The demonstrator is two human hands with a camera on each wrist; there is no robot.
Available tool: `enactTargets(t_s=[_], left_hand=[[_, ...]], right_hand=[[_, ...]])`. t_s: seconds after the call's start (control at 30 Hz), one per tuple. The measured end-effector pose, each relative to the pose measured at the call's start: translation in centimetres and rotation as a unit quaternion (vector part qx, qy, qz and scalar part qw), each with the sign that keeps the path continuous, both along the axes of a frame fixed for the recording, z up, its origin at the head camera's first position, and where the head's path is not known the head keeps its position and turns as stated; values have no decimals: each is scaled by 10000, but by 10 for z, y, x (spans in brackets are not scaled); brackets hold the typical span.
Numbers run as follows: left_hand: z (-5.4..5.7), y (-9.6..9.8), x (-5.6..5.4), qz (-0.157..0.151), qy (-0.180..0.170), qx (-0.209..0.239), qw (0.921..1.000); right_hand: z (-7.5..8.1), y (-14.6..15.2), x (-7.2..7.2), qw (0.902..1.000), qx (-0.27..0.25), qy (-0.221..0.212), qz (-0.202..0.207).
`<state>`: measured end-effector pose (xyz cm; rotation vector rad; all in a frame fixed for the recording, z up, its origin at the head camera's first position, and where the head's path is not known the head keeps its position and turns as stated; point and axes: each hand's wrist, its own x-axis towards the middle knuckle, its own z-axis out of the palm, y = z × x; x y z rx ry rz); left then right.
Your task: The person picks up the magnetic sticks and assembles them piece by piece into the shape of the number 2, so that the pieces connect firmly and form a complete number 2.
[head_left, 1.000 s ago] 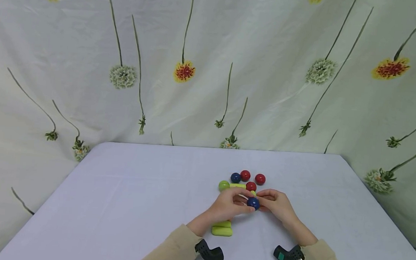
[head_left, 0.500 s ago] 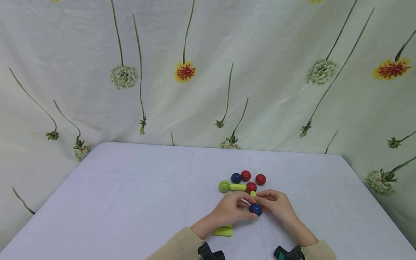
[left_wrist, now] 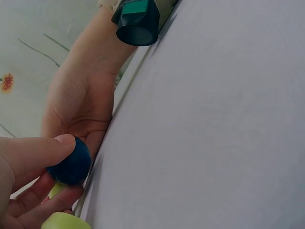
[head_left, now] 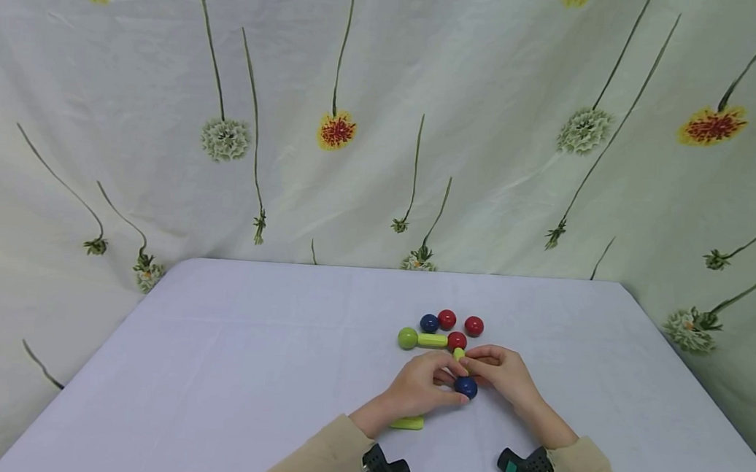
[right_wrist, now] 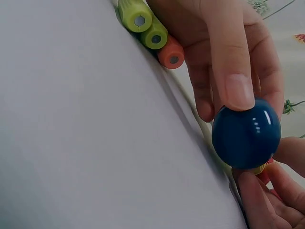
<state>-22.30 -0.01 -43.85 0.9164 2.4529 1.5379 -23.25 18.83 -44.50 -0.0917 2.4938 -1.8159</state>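
My left hand (head_left: 417, 381) holds a glossy blue ball (head_left: 466, 387) between thumb and fingers; its thumb presses the ball in the right wrist view. Just beyond the ball, my right hand (head_left: 503, 376) pinches a short yellow-green rod (head_left: 459, 353), mostly covered by fingers. That rod runs from the blue ball toward a red ball (head_left: 457, 341). From the red ball another yellow-green rod (head_left: 433, 339) leads left to a green ball (head_left: 407, 337). In the left wrist view the blue ball (left_wrist: 74, 164) sits under the left thumb.
Behind the hands lie a loose blue ball (head_left: 429, 323) and two red balls, one at the right (head_left: 473, 325). Beside the left forearm, yellow-green rods (right_wrist: 136, 14) and an orange rod (right_wrist: 171, 54) with metal ends lie on the white table (head_left: 264, 360). A flowered cloth hangs behind.
The blue ball and my left hand have moved toward me and slightly right. More of the rod near the red ball shows, and it now slants. The right hand has barely moved.
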Motion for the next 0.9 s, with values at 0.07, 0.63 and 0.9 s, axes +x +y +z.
enactTargets(t_s=[0.07,0.63,0.9], left_hand=[[-1,0,0,5,65,-62,10000],[-2,0,0,-25,95,-64,9999],[-1,0,1,-54,396,-305,9987]], right_hand=[[-1,0,-1,10000,-53,4,46],[-1,-2,0,10000,41,27,-77],[0,-3,3,9998,89,147,-81]])
